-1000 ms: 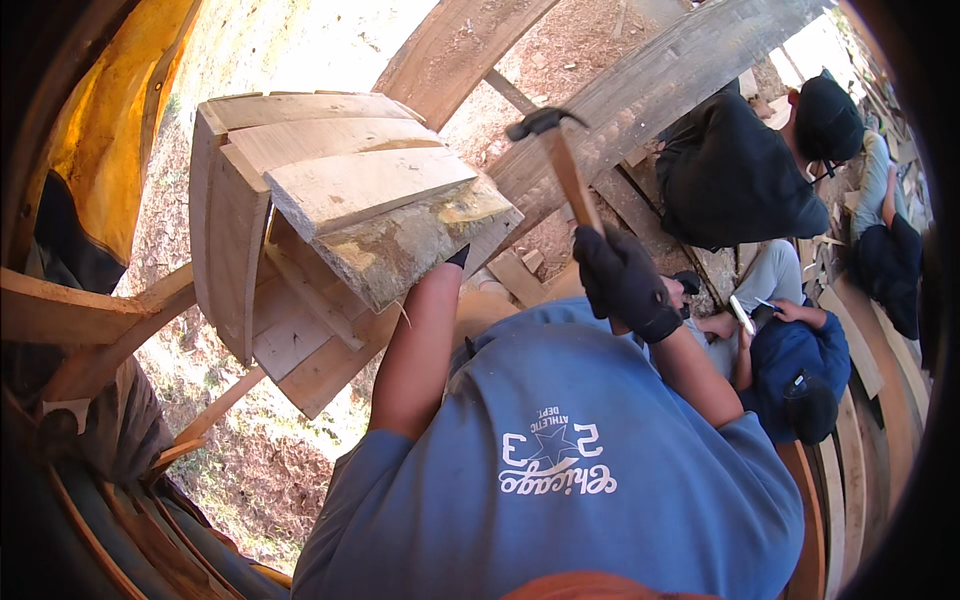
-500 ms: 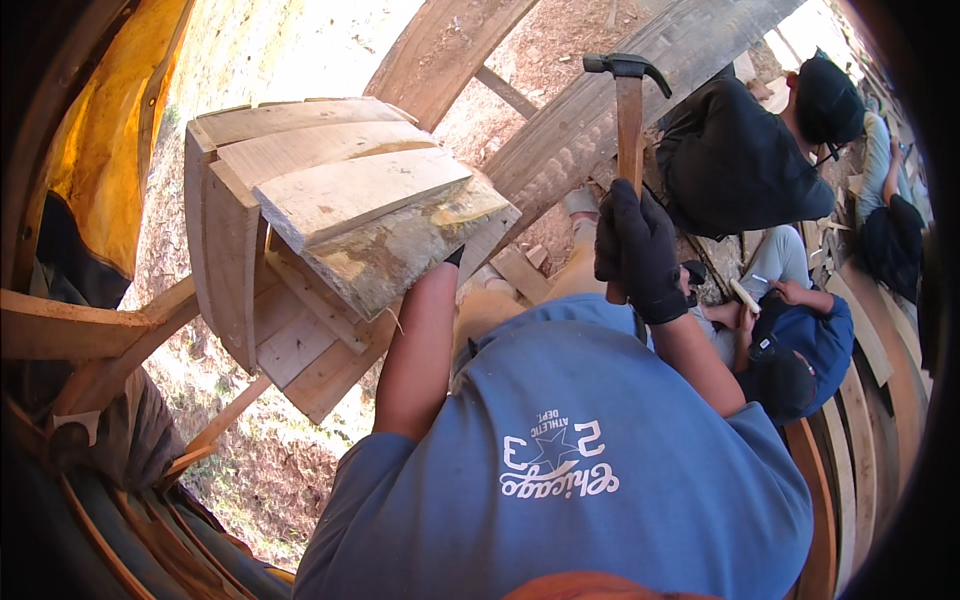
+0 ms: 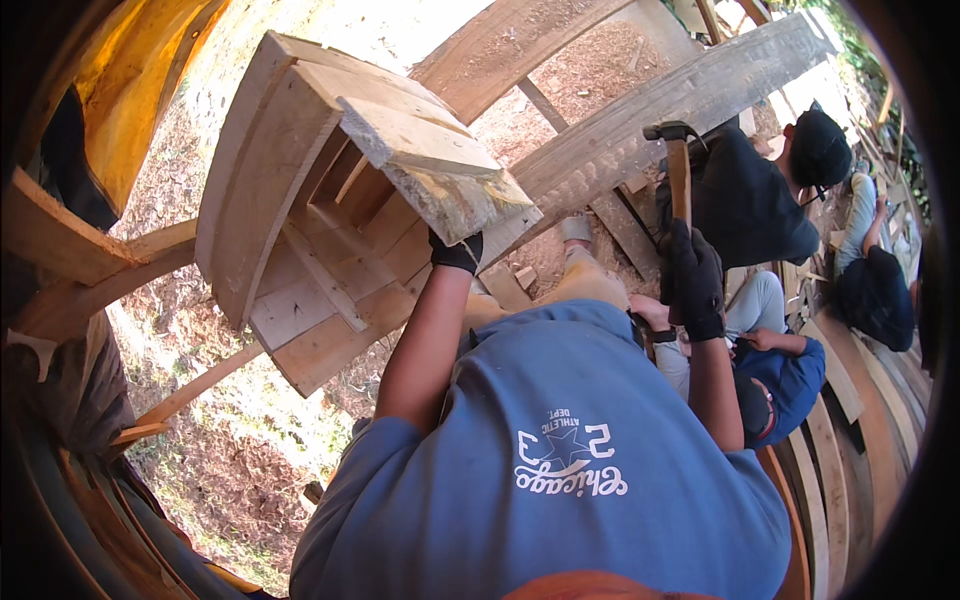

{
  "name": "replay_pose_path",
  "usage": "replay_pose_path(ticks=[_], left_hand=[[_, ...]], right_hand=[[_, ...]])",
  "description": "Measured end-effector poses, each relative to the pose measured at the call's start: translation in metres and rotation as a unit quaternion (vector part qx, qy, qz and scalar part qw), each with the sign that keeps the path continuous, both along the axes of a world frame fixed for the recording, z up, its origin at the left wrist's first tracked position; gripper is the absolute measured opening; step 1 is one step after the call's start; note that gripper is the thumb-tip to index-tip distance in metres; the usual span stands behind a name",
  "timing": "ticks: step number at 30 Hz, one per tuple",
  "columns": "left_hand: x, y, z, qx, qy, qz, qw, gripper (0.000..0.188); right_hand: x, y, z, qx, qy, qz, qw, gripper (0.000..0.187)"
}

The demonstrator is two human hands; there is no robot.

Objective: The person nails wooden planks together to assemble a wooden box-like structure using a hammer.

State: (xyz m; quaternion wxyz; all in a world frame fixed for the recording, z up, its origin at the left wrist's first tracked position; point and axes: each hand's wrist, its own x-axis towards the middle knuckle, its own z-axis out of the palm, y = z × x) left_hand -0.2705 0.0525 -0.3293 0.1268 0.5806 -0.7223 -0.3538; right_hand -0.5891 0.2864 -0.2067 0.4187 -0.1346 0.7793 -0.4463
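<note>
A pale wooden box [image 3: 275, 180], built of curved boards with one side open to show its hollow inside, is tilted in front of me on the left. At its near right end my left hand [image 3: 457, 250], in a black glove, grips it beneath a rough, bark-marked board [image 3: 465, 200]; the fingers are hidden behind that board. My right hand [image 3: 697, 285], also gloved in black, is closed around the wooden handle of a claw hammer [image 3: 678, 165]. The hammer is raised, its dark head up, apart from the box.
A long grey plank [image 3: 640, 120] slants past the box's far side. To my right are a person in black [image 3: 740, 185], one in blue [image 3: 790, 380] and another farther off [image 3: 878, 270]. Stacked boards [image 3: 840, 470] lie at lower right; a yellow sheet [image 3: 130, 110] hangs at left.
The box has turned, so more of its hollow inside shows. My left glove has come partly into sight. The hammer appears lower and farther right. My view has shifted somewhat too.
</note>
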Motion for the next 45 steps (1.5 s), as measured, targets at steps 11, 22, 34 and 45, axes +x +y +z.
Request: replay_pose_path(ticks=[11,22,34,45], left_hand=[[0.12,0.074,-0.022,-0.051,0.165,0.001,0.985,0.034],[0.155,0.091,0.047,0.06,0.254,-0.026,0.965,0.032],[0.146,0.07,0.05,0.141,0.394,0.036,0.908,0.04],[0.032,0.027,0.077,-0.17,0.156,-0.119,0.966,0.059]], right_hand=[[0.039,0.048,-0.033,0.069,0.306,0.188,0.931,0.04],[0.132,-0.015,0.036,0.097,0.165,0.176,0.966,0.036],[0.091,-0.128,0.015,-0.169,-0.331,0.071,0.926,0.038],[0.06,-0.13,0.002,-0.14,-0.415,0.078,0.895,0.043]])
